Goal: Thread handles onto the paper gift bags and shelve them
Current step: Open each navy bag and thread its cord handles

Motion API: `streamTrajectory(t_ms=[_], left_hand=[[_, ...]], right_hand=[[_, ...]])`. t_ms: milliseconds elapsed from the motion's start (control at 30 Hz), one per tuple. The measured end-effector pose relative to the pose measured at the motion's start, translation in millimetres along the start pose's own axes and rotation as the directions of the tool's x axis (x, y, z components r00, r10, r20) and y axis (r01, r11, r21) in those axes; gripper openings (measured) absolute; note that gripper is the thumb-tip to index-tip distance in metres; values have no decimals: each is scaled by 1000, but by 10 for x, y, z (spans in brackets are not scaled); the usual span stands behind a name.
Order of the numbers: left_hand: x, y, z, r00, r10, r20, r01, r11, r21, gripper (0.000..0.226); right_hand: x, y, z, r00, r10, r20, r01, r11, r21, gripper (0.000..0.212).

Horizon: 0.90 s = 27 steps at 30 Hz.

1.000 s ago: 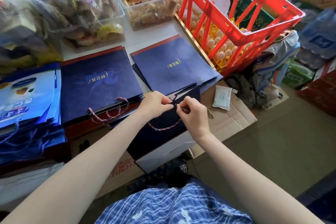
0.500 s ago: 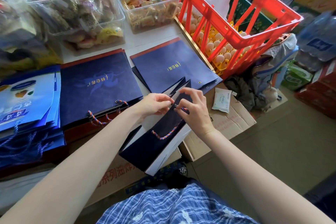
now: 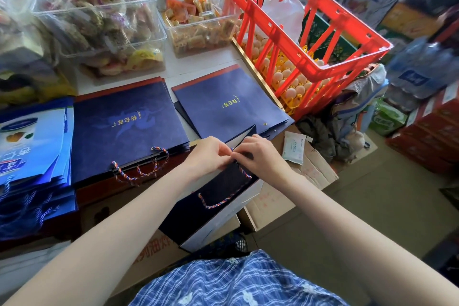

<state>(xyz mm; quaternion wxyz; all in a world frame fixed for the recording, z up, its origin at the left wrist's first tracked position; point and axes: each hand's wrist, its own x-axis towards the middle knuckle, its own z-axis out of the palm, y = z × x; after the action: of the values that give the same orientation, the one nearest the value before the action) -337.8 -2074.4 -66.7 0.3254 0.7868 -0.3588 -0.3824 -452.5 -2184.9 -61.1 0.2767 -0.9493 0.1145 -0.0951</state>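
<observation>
Two hands meet at the top edge of the navy gift bag (image 3: 218,196) you are working on, which stands tilted against the cardboard boxes (image 3: 280,196) just below the table edge. Your left hand (image 3: 208,156) and right hand (image 3: 260,156) both pinch fingertips together on the twisted cord handle (image 3: 218,202) at the bag's rim, where one end seems to be going through an eyelet; the hole itself is hidden by your fingers. Judge the bag as light, stiff paper that creases easily, so steady it by the reinforced rim, and grip the soft, limp cord close to its tip.

Farther off, a finished stack of navy bags (image 3: 124,126) with cords lies flat beside an unthreaded stack (image 3: 228,107). Beyond them, clear tubs (image 3: 99,20) hold wrapped snacks, and a red crate (image 3: 298,32) sits above trays of eggs (image 3: 293,79).
</observation>
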Motion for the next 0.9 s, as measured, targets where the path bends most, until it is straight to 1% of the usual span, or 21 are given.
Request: streamTrajectory(t_ms=[67,167,233,367,467,533,633,733,800,900], left_hand=[[-31,11,-17,999,13,-39,-13,1000,7,25],[-46,56,-77,996,-9,-91,12,999,33,25],[-77,74,-104,992,-14,-122,17,1000,25,26],[-117,25,-70,984,-18,-180,18,1000,-3,10],[-118,-27,-13,975,-65,-210,27,984,-177,11],[-108,-55,26,967,-129,-218,60,952,-299,12],[-92,-57,40,961,-209,-181,111,890,-442,13],[-115,-37,40,962,-233,-141,125,837,-533,14],[-121,-23,25,968,-205,-146,109,865,-489,13],[-114,-8,-44,968,-107,-225,48,966,-256,10]], right_hand=[[24,-62,-18,997,71,0,-71,997,-10,16],[56,-127,-28,992,124,-16,-124,992,-7,16],[54,-164,-26,986,160,-40,-159,987,25,14],[31,-235,-6,974,216,-73,-210,974,85,12],[18,-249,6,976,211,-60,-207,976,59,9],[17,-245,9,975,213,-62,-212,977,33,11],[25,-226,11,975,218,-39,-218,976,0,14],[50,-222,-15,977,210,41,-208,977,-37,19],[58,-215,-61,973,190,131,-182,981,-72,23],[34,-177,-132,969,142,202,-130,989,-72,20]])
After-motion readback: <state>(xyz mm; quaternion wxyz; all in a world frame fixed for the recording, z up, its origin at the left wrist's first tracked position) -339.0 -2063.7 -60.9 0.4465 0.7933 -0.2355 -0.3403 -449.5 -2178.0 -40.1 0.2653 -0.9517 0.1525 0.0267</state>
